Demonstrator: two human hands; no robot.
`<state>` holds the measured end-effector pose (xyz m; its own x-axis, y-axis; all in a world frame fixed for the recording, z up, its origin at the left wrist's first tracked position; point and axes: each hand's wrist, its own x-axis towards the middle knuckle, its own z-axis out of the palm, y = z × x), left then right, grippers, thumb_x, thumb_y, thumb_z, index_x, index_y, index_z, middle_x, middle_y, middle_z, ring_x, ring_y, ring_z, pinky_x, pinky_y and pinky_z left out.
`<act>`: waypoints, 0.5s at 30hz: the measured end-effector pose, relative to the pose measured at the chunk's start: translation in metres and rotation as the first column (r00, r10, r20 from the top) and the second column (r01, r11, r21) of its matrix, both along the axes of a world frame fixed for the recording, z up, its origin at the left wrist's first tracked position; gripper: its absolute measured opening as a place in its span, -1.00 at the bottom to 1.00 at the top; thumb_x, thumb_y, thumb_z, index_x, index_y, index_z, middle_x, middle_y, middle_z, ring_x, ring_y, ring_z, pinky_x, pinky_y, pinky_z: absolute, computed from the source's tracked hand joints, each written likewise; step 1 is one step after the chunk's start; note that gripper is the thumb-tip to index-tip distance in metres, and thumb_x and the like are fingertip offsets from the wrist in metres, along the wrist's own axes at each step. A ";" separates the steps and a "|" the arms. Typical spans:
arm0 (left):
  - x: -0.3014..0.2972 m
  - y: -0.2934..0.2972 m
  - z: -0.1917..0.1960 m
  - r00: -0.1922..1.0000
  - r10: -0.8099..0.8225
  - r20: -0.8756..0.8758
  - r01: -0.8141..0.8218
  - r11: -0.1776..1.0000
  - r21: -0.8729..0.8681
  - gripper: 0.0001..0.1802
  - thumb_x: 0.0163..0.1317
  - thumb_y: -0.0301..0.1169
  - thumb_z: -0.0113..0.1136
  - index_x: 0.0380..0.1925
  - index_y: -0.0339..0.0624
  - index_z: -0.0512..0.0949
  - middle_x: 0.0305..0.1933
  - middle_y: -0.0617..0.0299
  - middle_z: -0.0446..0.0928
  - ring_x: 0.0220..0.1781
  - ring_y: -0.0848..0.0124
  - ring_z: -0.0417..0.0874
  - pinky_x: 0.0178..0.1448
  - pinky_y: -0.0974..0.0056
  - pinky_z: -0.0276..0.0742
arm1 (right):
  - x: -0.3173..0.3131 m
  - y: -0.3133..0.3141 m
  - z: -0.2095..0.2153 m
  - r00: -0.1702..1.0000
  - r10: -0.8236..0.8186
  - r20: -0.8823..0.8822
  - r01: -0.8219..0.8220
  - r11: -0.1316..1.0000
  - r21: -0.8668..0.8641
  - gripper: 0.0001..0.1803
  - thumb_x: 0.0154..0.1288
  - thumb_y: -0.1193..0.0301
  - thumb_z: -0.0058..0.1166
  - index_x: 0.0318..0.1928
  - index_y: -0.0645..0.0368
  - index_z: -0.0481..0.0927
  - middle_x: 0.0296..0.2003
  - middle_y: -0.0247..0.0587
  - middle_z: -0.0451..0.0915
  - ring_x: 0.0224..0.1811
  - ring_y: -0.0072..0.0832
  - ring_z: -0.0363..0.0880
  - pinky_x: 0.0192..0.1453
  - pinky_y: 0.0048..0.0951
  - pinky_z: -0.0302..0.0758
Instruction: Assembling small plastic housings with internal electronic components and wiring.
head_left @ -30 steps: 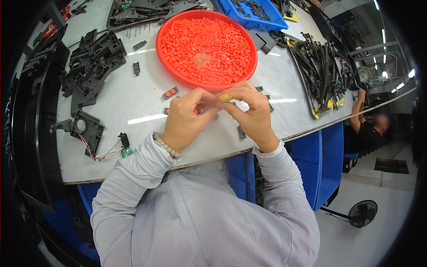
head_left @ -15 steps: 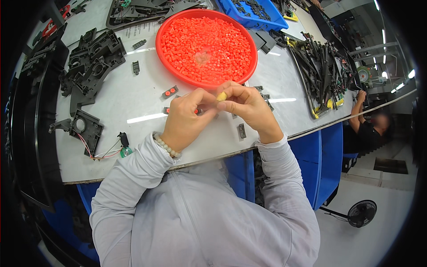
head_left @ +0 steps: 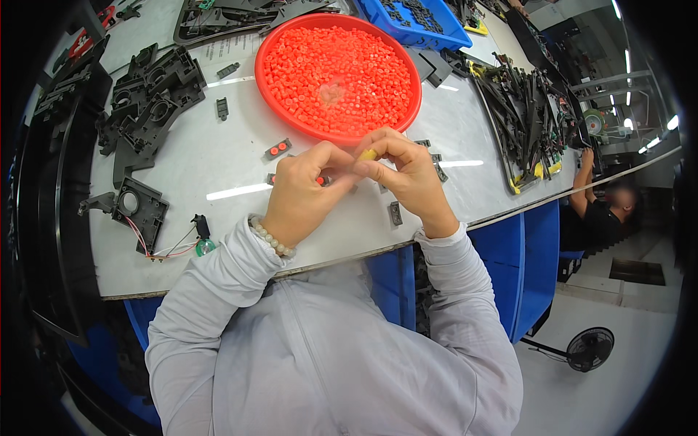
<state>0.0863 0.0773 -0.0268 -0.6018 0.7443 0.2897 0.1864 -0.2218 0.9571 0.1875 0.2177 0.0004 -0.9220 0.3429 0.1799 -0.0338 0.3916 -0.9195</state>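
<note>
Just in front of a red round tray (head_left: pixel 267 102) full of small red caps (head_left: pixel 342 65), my two hands meet at the fingertips. My left hand (head_left: pixel 307 190) is closed in a pinch, and what it holds is hidden. The fingers of my right hand (head_left: pixel 411 178) are pinched too; something yellow (head_left: pixel 368 155) shows at a fingertip, either a finger cover or a small piece, I cannot tell which. Beside my left hand lies a small dark block (head_left: pixel 277 150) with two red caps in it. More such blocks sit partly hidden behind my hands, and a dark block (head_left: pixel 395 214) lies near my right wrist.
Black plastic housings (head_left: pixel 156 94) are piled at the left, with a wired housing (head_left: pixel 142 211) nearer. A blue bin (head_left: pixel 454 36) of dark parts stands beyond the tray. On the right is a tray of long black parts (head_left: pixel 523 116). Another person (head_left: pixel 607 211) sits farther right.
My right fingers have shifted slightly, and the yellow bit at the fingertip has moved a little to the right and shows less. My left hand stays almost in place.
</note>
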 end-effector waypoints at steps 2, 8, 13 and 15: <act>-0.001 -0.001 -0.001 1.000 0.001 -0.010 -0.001 1.000 -0.004 -0.83 0.04 -0.49 0.31 -0.42 -0.31 0.52 -0.45 0.15 0.62 -0.42 0.45 0.66 -0.31 0.40 0.54 | -0.002 0.000 0.000 0.999 -0.008 0.051 0.015 0.988 -0.154 -0.84 0.10 0.48 0.25 -0.34 0.28 0.56 -0.40 -0.34 0.57 -0.36 -0.62 0.52 -0.26 -0.58 0.45; 0.001 0.000 -0.005 0.999 -0.003 0.033 0.002 1.000 0.024 -0.83 0.03 -0.48 0.33 -0.44 -0.30 0.52 -0.43 0.13 0.62 -0.39 0.41 0.67 -0.30 0.39 0.54 | -0.003 0.001 0.004 0.983 0.066 0.172 0.021 0.888 -0.460 -0.82 0.14 0.47 0.23 -0.30 0.29 0.52 -0.39 -0.32 0.57 -0.34 -0.65 0.53 -0.25 -0.62 0.47; -0.003 -0.002 0.002 0.973 -0.048 -0.224 0.009 0.986 -0.169 -0.82 -0.02 -0.60 0.32 -0.38 -0.34 0.54 -0.35 0.13 0.62 -0.33 0.44 0.67 -0.24 0.41 0.59 | 0.002 -0.002 0.003 0.976 0.033 0.215 0.060 0.908 -0.414 -0.81 0.15 0.47 0.22 -0.28 0.31 0.55 -0.40 -0.30 0.59 -0.37 -0.64 0.54 -0.27 -0.61 0.49; -0.002 -0.003 -0.002 0.968 -0.046 -0.247 0.004 0.986 -0.166 -0.81 -0.05 -0.58 0.34 -0.40 -0.31 0.54 -0.39 0.16 0.59 -0.40 0.46 0.63 -0.31 0.41 0.55 | 0.005 -0.004 0.001 0.969 -0.013 0.246 0.084 0.956 -0.280 -0.79 0.14 0.46 0.23 -0.26 0.33 0.57 -0.39 -0.31 0.60 -0.38 -0.65 0.55 -0.27 -0.59 0.50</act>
